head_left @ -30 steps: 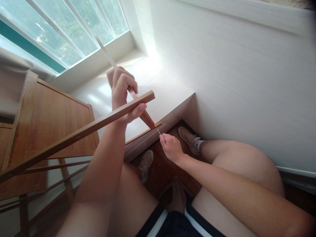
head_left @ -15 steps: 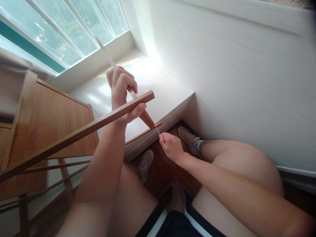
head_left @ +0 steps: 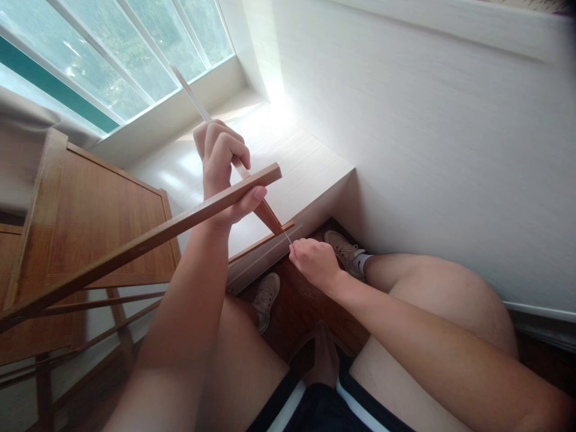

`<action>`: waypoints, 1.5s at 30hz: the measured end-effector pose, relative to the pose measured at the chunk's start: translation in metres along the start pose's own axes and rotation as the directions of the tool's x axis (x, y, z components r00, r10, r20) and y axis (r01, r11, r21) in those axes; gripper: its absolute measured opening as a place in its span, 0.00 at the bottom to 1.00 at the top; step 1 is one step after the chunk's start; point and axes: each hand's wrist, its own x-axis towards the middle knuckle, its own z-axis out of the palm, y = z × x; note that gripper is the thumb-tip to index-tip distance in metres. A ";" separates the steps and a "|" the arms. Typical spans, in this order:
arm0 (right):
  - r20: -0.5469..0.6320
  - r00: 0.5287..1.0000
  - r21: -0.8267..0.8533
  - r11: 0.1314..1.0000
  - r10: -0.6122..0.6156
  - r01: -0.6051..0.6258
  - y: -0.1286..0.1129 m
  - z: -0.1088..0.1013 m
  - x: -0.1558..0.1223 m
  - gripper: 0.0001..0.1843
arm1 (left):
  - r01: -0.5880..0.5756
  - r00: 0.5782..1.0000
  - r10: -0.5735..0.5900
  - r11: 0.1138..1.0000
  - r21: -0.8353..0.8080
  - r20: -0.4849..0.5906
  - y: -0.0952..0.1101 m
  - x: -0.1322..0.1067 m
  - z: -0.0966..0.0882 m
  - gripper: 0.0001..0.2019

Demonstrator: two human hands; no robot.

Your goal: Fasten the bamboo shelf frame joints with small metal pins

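My left hand [head_left: 222,162] is closed round a wooden frame where two bars meet. Its fingers wrap the slanting crossbar [head_left: 267,215], and its thumb presses under the long wooden bar [head_left: 148,237]. The crossbar's upper end points toward the window. At its lower end is a short wooden edge piece. My right hand [head_left: 315,262], lower and to the right, pinches a thin metal rod [head_left: 288,237], perhaps a hex key. The rod's tip meets the crossbar's lower end; the part inside my fingers is hidden.
A wooden chair or folding frame with a panel [head_left: 108,222] stands at left. Beyond my hands is a pale window ledge [head_left: 297,156] below a barred window [head_left: 135,54]. A white wall [head_left: 427,150] rises at right. My shoes [head_left: 267,300] rest on the dark wood floor.
My right hand has turned slightly at the wrist, its knuckles shifting a little, with the rod still at the bar's end. The left hand and wooden frame stay nearly still.
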 end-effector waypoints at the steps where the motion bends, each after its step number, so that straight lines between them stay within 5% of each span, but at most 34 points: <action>1: 0.001 1.000 -0.006 1.000 -0.005 0.005 0.000 -0.001 0.000 0.19 | 0.006 1.000 -0.006 1.000 -0.014 0.004 0.000 -0.001 0.000 0.31; 23: 0.052 0.995 0.056 0.995 0.080 -0.083 -0.001 -0.002 0.002 0.21 | -0.019 1.000 0.019 0.999 -0.049 -0.008 -0.003 0.001 0.001 0.29; 45: 0.090 0.989 0.480 0.865 0.119 -0.148 -0.001 0.012 0.001 0.26 | -0.004 1.000 0.004 1.000 -0.002 0.025 -0.001 0.000 -0.002 0.32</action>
